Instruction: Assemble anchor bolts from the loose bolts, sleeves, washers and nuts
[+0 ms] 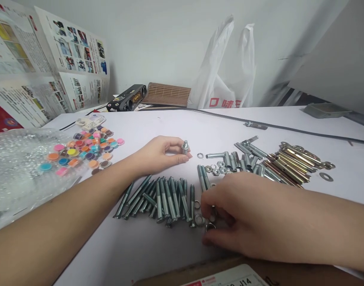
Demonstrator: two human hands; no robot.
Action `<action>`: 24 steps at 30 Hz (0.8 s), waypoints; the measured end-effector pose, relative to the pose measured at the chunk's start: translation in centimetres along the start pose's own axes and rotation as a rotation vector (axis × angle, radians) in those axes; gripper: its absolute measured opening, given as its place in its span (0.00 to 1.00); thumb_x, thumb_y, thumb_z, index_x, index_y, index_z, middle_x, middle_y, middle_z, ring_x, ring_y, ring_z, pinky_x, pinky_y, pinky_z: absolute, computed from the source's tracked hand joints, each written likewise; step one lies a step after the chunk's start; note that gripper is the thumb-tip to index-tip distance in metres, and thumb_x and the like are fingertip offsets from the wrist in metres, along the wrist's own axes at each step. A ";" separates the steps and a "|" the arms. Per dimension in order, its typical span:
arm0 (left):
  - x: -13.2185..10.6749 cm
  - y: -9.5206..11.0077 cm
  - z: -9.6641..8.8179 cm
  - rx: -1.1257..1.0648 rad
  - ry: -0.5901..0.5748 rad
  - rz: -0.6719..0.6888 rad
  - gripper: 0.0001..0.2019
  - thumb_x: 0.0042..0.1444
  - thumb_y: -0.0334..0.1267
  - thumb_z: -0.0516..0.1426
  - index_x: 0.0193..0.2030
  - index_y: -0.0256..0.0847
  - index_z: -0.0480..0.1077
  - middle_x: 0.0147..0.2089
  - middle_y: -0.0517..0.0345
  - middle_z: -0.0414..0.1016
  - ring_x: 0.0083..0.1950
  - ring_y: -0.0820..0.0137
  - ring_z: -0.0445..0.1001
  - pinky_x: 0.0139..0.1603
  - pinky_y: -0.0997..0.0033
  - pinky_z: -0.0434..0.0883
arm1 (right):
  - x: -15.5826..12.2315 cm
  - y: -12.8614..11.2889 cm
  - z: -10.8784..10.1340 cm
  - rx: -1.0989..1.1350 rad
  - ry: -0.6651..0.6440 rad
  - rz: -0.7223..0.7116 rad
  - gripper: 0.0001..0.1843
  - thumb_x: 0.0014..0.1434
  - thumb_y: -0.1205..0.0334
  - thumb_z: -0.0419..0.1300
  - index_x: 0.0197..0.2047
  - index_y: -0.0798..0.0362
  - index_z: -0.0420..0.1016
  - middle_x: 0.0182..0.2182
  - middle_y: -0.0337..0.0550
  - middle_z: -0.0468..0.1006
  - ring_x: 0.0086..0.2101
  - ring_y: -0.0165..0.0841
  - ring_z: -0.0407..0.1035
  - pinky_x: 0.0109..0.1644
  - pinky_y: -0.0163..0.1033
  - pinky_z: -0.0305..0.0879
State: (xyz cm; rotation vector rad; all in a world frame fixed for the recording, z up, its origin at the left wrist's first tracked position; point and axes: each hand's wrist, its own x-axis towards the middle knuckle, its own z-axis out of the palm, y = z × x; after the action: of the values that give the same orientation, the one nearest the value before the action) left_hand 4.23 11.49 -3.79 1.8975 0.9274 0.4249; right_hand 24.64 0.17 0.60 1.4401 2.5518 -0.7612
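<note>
My left hand (167, 153) is closed around a metal sleeve anchor bolt (185, 147), which stands upright between thumb and fingers with its threaded end at the top. Over a scatter of small rings, my right hand (229, 214) has its thumb and index finger apart. A metal ring (210, 227) shows between them, close to the thumb; whether the fingers grip it is unclear. Left of this hand lies a pile of long hex bolts (170, 198). Metal sleeves (229, 161) and hex nuts (215, 171) lie beyond it, and a single washer (200, 155) rests beside my left hand.
Yellowish metal anchors (292, 163) and a large flat washer (326, 176) lie at right. Bubble wrap (24, 171) and small coloured paint pots (83, 149) occupy the left. A cardboard box (170, 276) is at the near edge; a white plastic bag (223, 75) stands behind the table.
</note>
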 end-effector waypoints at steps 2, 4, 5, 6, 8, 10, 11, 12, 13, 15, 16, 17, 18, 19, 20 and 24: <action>0.0 0.0 0.0 -0.009 -0.007 -0.001 0.18 0.54 0.53 0.61 0.44 0.41 0.73 0.49 0.58 0.79 0.56 0.71 0.77 0.58 0.70 0.69 | 0.0 0.1 0.1 -0.015 -0.021 -0.014 0.12 0.54 0.49 0.61 0.26 0.48 0.77 0.19 0.37 0.71 0.19 0.29 0.61 0.21 0.35 0.50; 0.0 -0.1 0.1 -0.009 -0.003 -0.003 0.19 0.54 0.53 0.62 0.45 0.41 0.74 0.49 0.58 0.79 0.55 0.71 0.77 0.59 0.70 0.69 | 0.1 0.2 0.1 -0.035 -0.026 -0.031 0.12 0.54 0.51 0.61 0.26 0.48 0.77 0.20 0.37 0.72 0.20 0.30 0.63 0.22 0.35 0.51; 0.0 -0.1 0.1 -0.006 -0.001 -0.003 0.19 0.54 0.54 0.62 0.45 0.41 0.74 0.49 0.58 0.79 0.56 0.70 0.76 0.59 0.70 0.69 | 0.1 0.2 0.0 -0.032 -0.035 -0.036 0.11 0.54 0.52 0.60 0.26 0.49 0.77 0.20 0.37 0.72 0.19 0.29 0.62 0.22 0.34 0.51; 0.0 -0.1 0.1 -0.005 -0.001 -0.002 0.20 0.54 0.54 0.61 0.45 0.41 0.74 0.49 0.58 0.79 0.56 0.70 0.76 0.59 0.70 0.69 | 0.2 0.3 -0.1 -0.013 -0.051 -0.043 0.11 0.54 0.53 0.59 0.26 0.49 0.76 0.19 0.36 0.72 0.19 0.28 0.61 0.21 0.34 0.50; 0.0 -0.1 0.1 -0.013 -0.004 0.004 0.21 0.53 0.56 0.61 0.44 0.41 0.73 0.49 0.58 0.79 0.56 0.69 0.76 0.59 0.69 0.69 | 0.3 0.4 -0.6 0.067 -0.105 -0.049 0.09 0.54 0.57 0.57 0.26 0.49 0.75 0.19 0.34 0.72 0.19 0.26 0.60 0.20 0.33 0.50; 0.0 -0.1 0.0 -0.016 -0.006 0.007 0.21 0.53 0.55 0.61 0.44 0.41 0.73 0.49 0.58 0.79 0.57 0.69 0.76 0.59 0.69 0.69 | 0.3 0.5 -1.1 0.121 -0.151 -0.057 0.07 0.52 0.60 0.56 0.26 0.50 0.73 0.19 0.33 0.71 0.19 0.25 0.58 0.19 0.31 0.50; 0.0 -0.1 0.0 -0.014 -0.005 0.007 0.20 0.54 0.55 0.61 0.44 0.41 0.73 0.49 0.57 0.79 0.56 0.69 0.76 0.59 0.69 0.69 | 0.3 0.6 -1.4 0.113 -0.156 -0.061 0.06 0.52 0.61 0.56 0.26 0.51 0.71 0.19 0.32 0.70 0.19 0.25 0.58 0.19 0.31 0.50; 0.0 -0.1 0.0 -0.011 -0.005 0.005 0.20 0.54 0.55 0.61 0.44 0.40 0.73 0.49 0.57 0.79 0.56 0.69 0.76 0.58 0.69 0.69 | 0.3 0.7 -1.7 0.087 -0.150 -0.070 0.06 0.52 0.61 0.56 0.26 0.51 0.70 0.18 0.32 0.69 0.19 0.24 0.57 0.19 0.31 0.49; 0.0 -0.1 0.0 -0.009 -0.004 0.004 0.20 0.54 0.54 0.61 0.44 0.40 0.73 0.49 0.57 0.79 0.56 0.69 0.76 0.58 0.69 0.69 | 0.2 0.8 -1.9 0.057 -0.141 -0.080 0.06 0.52 0.61 0.56 0.25 0.52 0.69 0.18 0.33 0.68 0.18 0.24 0.56 0.19 0.31 0.48; 0.0 -0.1 0.0 -0.018 -0.007 0.003 0.20 0.54 0.54 0.62 0.44 0.40 0.73 0.49 0.56 0.79 0.56 0.70 0.76 0.58 0.70 0.69 | 0.0 1.0 -2.5 0.017 -0.120 -0.096 0.08 0.54 0.60 0.56 0.25 0.53 0.68 0.18 0.33 0.67 0.18 0.24 0.54 0.18 0.31 0.45; 0.1 -0.2 0.0 -0.022 -0.009 0.004 0.21 0.53 0.54 0.62 0.44 0.40 0.73 0.49 0.56 0.79 0.56 0.70 0.76 0.58 0.70 0.69 | -0.1 1.1 -2.7 0.011 -0.113 -0.099 0.10 0.56 0.60 0.56 0.25 0.53 0.68 0.17 0.33 0.66 0.17 0.23 0.53 0.18 0.31 0.43; 0.1 -0.2 0.0 -0.022 -0.008 0.006 0.21 0.53 0.55 0.62 0.44 0.40 0.73 0.49 0.56 0.79 0.56 0.69 0.76 0.58 0.69 0.69 | -0.2 1.2 -2.9 0.007 -0.111 -0.099 0.11 0.57 0.59 0.55 0.25 0.53 0.67 0.17 0.33 0.65 0.17 0.23 0.51 0.17 0.31 0.42; 0.1 -0.2 0.0 -0.020 -0.007 0.007 0.21 0.53 0.55 0.61 0.45 0.40 0.73 0.50 0.56 0.79 0.56 0.69 0.76 0.58 0.69 0.69 | -0.4 1.3 -3.0 0.002 -0.108 -0.092 0.12 0.58 0.59 0.55 0.25 0.53 0.68 0.16 0.33 0.64 0.16 0.23 0.50 0.17 0.32 0.41; 0.1 -0.3 0.0 -0.018 -0.008 0.008 0.21 0.54 0.55 0.61 0.45 0.40 0.73 0.50 0.55 0.79 0.56 0.69 0.76 0.58 0.69 0.69 | -0.5 1.3 -3.0 -0.003 -0.108 -0.087 0.11 0.58 0.58 0.56 0.26 0.52 0.70 0.17 0.33 0.65 0.16 0.23 0.51 0.17 0.32 0.41; 0.1 -0.3 0.0 -0.019 -0.010 0.007 0.21 0.54 0.55 0.61 0.45 0.40 0.73 0.50 0.55 0.79 0.56 0.69 0.76 0.58 0.68 0.69 | -0.6 1.3 -2.9 -0.005 -0.110 -0.079 0.09 0.57 0.57 0.57 0.28 0.50 0.73 0.18 0.33 0.67 0.16 0.24 0.53 0.17 0.31 0.42; 0.0 -0.3 0.0 -0.019 -0.013 -0.009 0.21 0.54 0.54 0.61 0.46 0.39 0.73 0.51 0.53 0.79 0.56 0.68 0.76 0.60 0.67 0.69 | -0.6 1.2 -1.8 -0.004 -0.138 -0.070 0.07 0.52 0.55 0.62 0.35 0.45 0.79 0.24 0.34 0.75 0.22 0.28 0.64 0.21 0.32 0.50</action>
State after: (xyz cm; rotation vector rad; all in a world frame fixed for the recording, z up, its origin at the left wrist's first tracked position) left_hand 4.11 11.58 -4.01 1.8764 0.9201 0.4146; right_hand 26.20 1.05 1.92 1.2562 2.5093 -0.8341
